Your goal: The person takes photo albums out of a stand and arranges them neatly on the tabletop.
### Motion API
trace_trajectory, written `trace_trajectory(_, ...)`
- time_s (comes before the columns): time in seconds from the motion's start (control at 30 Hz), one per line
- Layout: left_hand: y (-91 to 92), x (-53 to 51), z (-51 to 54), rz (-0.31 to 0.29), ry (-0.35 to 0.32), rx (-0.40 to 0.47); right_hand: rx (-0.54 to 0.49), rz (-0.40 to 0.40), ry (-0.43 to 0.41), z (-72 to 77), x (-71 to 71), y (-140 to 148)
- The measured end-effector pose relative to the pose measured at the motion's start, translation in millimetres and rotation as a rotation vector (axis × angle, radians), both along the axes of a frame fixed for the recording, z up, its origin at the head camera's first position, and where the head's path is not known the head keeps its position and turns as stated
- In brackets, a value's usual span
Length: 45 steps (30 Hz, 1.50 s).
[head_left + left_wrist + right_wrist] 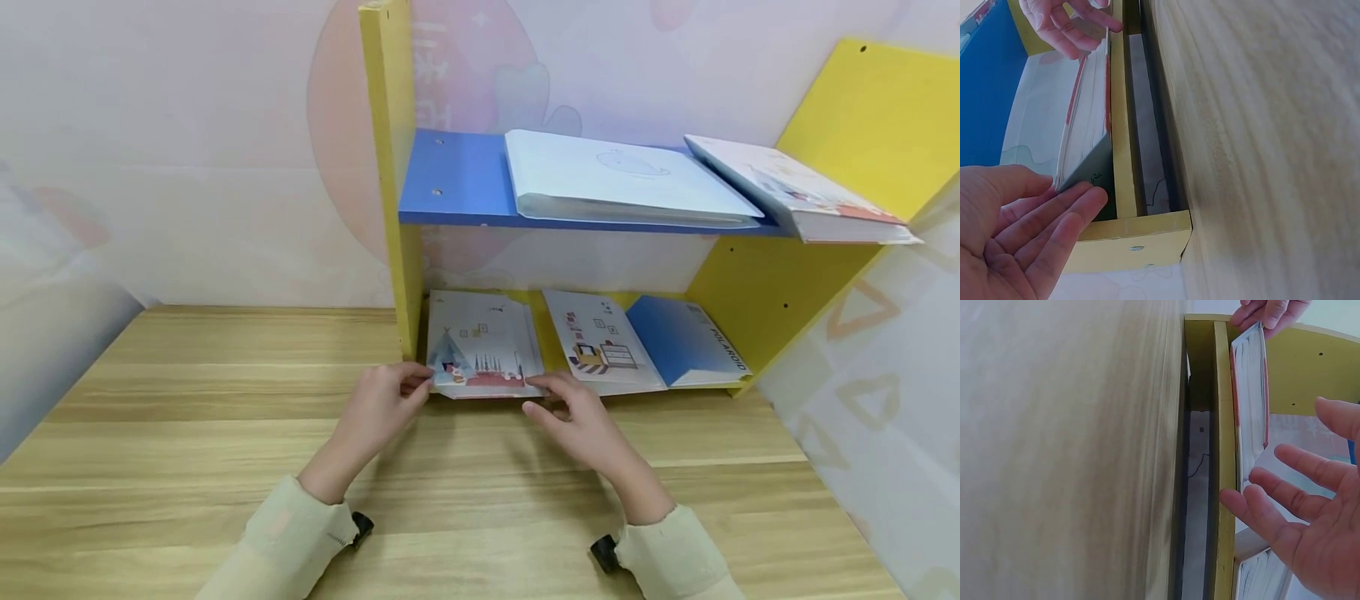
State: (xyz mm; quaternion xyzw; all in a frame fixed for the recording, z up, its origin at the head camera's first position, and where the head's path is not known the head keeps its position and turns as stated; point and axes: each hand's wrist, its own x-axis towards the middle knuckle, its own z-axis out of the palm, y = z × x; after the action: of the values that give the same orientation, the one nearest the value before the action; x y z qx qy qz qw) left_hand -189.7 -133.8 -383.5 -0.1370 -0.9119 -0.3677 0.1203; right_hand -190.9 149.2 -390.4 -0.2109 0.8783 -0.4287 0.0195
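Observation:
A pale photo album (480, 346) with a tent drawing lies flat on the lower shelf, against the yellow side panel. My left hand (386, 400) pinches its near left corner; in the left wrist view, the thumb and fingers (1082, 200) meet at that corner. At the album's near right corner is my right hand (577, 417), fingers spread. The right wrist view shows this right hand (1310, 512) with loosely bent fingers beside the album's edge (1250, 406), not wrapped around it.
Right of it on the lower shelf lie another illustrated album (600, 333) and a blue POLAROID album (682, 337). The blue upper shelf (461, 179) carries a white whale album (630, 179) and a thick illustrated one (802, 187). The yellow side panel (397, 183) stands upright on the wooden table (187, 400).

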Motion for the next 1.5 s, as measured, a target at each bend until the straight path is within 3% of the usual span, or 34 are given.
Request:
trace_trajectory(0.33, -0.8, 2.7, 1.8, -0.009, 0.012, 0.009, 0.017, -0.001, 0.024, 0.4, 0.4, 0)
trace_trajectory(0.73, -0.7, 10.5, 11.5, -0.05, -0.031, 0.005, 0.047, -0.005, 0.076, 2.1, 1.2, 1)
trace_trajectory(1.03, -4.7, 8.7, 14.9, -0.015, -0.123, 0.029, 0.1, -0.073, 0.082, 1.2, 1.3, -1)
trace_trajectory(1.27, -5.0, 9.4, 15.8, -0.003, -0.191, 0.08, 0.144, -0.181, 0.026, 5.0, 4.5, -6)
trace_trajectory(1.5, -4.5, 9.2, 16.2, -0.005, -0.262, 0.133, 0.121, -0.227, -0.028, 6.5, 5.1, -7)
